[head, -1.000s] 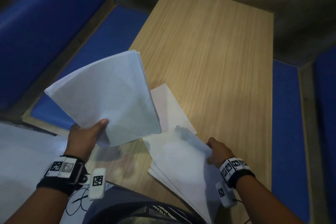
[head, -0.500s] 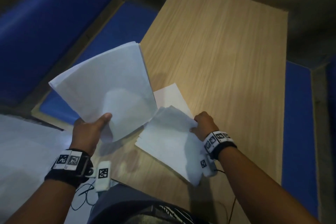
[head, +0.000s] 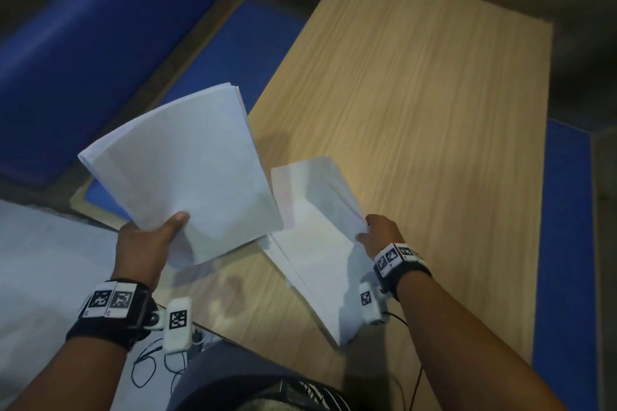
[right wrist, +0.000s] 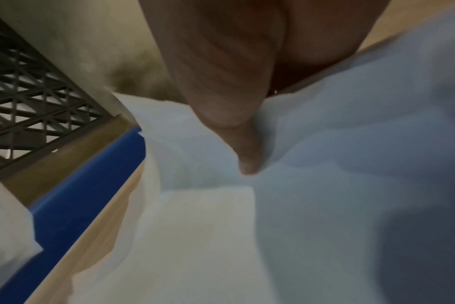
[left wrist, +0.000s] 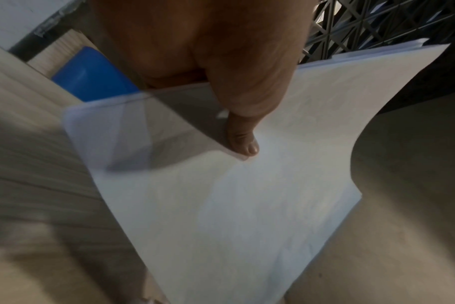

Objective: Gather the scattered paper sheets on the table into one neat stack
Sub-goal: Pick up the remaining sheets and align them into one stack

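My left hand [head: 157,237] grips a thick stack of white sheets [head: 187,170] by its near edge, thumb on top, and holds it up over the table's left side. The left wrist view shows that thumb [left wrist: 243,142] pressed on the stack [left wrist: 234,205]. My right hand [head: 377,233] pinches the right edge of a smaller bunch of white sheets [head: 317,243], which tilts up off the wooden table [head: 417,110]. In the right wrist view the thumb [right wrist: 244,156] presses into this bunch [right wrist: 325,185]. The fingers beneath both piles are hidden.
Blue padded benches [head: 100,27] run along the table's left side and right side [head: 564,243]. A white surface [head: 40,277] lies at the near left. Thin black cables [head: 150,364] hang from the wrist devices near my lap.
My right hand has drawn the loose sheets together, slid them right and raised their edge. The left hand's stack has stayed up and shifted slightly.
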